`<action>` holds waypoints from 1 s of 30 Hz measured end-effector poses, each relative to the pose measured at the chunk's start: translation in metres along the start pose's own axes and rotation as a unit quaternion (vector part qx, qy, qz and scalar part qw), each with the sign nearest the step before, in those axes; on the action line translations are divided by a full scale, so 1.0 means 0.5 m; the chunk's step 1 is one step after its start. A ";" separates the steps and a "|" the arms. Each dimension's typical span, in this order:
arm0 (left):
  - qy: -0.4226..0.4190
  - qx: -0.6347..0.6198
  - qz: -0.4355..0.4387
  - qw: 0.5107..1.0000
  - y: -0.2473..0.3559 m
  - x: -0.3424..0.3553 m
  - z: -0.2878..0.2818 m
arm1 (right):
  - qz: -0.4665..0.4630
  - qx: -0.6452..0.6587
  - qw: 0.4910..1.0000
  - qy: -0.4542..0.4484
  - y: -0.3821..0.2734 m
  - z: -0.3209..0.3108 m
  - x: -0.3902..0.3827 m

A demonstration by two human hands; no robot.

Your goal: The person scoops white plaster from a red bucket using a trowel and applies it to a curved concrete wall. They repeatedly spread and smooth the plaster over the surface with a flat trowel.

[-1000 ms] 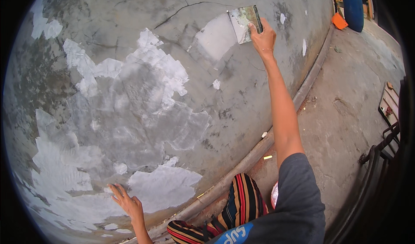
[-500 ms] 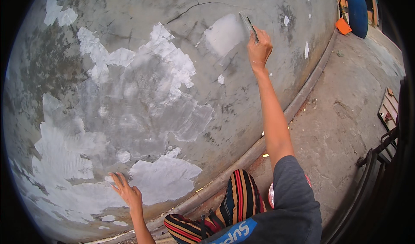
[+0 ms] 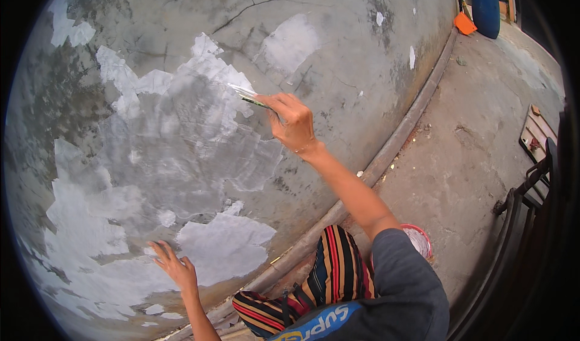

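Note:
In front of me stands a grey concrete wall (image 3: 326, 99) with large white putty patches. A putty knife (image 3: 251, 97) with white putty along its blade is pinched in my right hand (image 3: 294, 121). Its blade points left, over the upper right edge of the big white patch (image 3: 232, 78); whether it touches the wall I cannot tell. My left hand (image 3: 175, 268) rests with spread fingers against the lower wall, beside another white patch (image 3: 223, 244). A smaller smoothed white patch (image 3: 293, 42) lies higher up. Dark cracks (image 3: 241, 14) run above it.
Partly behind my right arm sits a red-rimmed bucket (image 3: 430, 244) of white putty. A curb (image 3: 399, 147) follows the wall's foot. On the right lie a slatted board (image 3: 539, 132) and dark metal bars (image 3: 519, 202). Farther off stand a blue barrel (image 3: 485, 8) and an orange dustpan-like object (image 3: 464, 23).
My right hand has moved left and down with the putty knife, away from the small upper patch. White putty now shows on the blade. My left hand stays in place.

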State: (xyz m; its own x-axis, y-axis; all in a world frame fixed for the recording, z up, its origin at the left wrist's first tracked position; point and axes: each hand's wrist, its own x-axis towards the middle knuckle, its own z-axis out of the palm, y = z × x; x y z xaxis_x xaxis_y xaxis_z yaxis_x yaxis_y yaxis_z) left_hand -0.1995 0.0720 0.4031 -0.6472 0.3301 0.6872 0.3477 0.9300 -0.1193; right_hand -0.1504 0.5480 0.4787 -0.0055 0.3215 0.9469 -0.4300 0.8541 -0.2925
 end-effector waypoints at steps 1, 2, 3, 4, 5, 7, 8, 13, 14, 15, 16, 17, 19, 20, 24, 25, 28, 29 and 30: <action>-0.003 0.005 0.002 1.000 0.000 -0.002 -0.005 | 0.030 -0.013 0.997 0.066 0.009 -0.016 0.011; -0.003 0.007 0.000 1.000 0.001 0.000 -0.008 | 0.055 -0.024 0.990 0.130 0.034 -0.037 0.039; 0.001 0.006 0.002 1.000 0.001 0.002 -0.006 | 0.082 -0.064 0.979 0.176 0.076 -0.061 0.066; 0.002 0.006 0.004 1.000 0.000 0.001 -0.003 | 0.111 -0.103 0.964 0.219 0.127 -0.079 0.089; 0.001 0.006 0.005 1.000 -0.001 -0.003 0.001 | 0.139 -0.122 0.953 0.241 0.185 -0.091 0.106; 0.003 0.002 -0.007 1.000 0.005 -0.002 0.009 | 0.204 -0.144 0.938 0.242 0.221 -0.106 0.133; 0.005 0.005 -0.012 1.000 0.002 0.000 0.007 | 0.246 -0.140 0.933 0.222 0.215 -0.106 0.144; 0.001 -0.005 -0.018 1.000 0.018 0.006 0.006 | 0.172 -0.181 0.944 0.217 0.169 -0.024 0.153; 0.000 -0.005 -0.020 1.000 0.018 0.004 0.006 | 0.144 -0.175 0.949 0.220 0.146 0.003 0.154; 0.004 -0.001 -0.019 1.000 0.013 0.000 0.009 | 0.124 -0.169 0.954 0.213 0.114 0.034 0.154; 0.006 0.004 -0.020 1.000 0.004 -0.008 0.013 | 0.105 -0.162 0.960 0.203 0.077 0.069 0.148; 0.011 0.003 -0.016 1.000 0.006 -0.005 0.017 | 0.084 -0.141 0.967 0.195 0.036 0.088 0.152; 0.008 0.007 -0.006 1.000 0.010 -0.002 0.018 | 0.055 -0.103 0.978 0.173 -0.003 0.089 0.146; 0.011 0.013 -0.003 1.000 0.007 0.002 0.014 | 0.046 -0.083 0.982 0.162 -0.013 0.090 0.144; -0.024 0.006 -0.025 0.999 0.006 -0.007 -0.016 | 0.065 -0.063 0.972 0.218 0.028 0.024 0.134; -0.022 0.002 -0.029 0.999 0.012 -0.002 -0.016 | 0.131 -0.076 0.960 0.235 0.063 -0.009 0.141; 0.000 -0.008 -0.019 1.000 0.022 0.005 0.002 | 0.232 -0.176 0.930 0.224 0.177 -0.071 0.144; 0.010 -0.006 -0.013 1.000 0.020 0.005 0.006 | 0.216 -0.178 0.933 0.225 0.178 -0.058 0.142; 0.004 -0.007 -0.019 1.000 0.022 0.006 0.006 | 0.199 -0.180 0.936 0.226 0.177 -0.041 0.141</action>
State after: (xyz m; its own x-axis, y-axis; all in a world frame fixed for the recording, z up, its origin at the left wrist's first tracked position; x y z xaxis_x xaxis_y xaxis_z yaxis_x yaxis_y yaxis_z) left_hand -0.1996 0.0835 0.4019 -0.6551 0.2930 0.6964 0.3320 0.9396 -0.0831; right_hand -0.1703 0.6545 0.5168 0.3168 0.7144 0.6240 -0.1423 0.6862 -0.7134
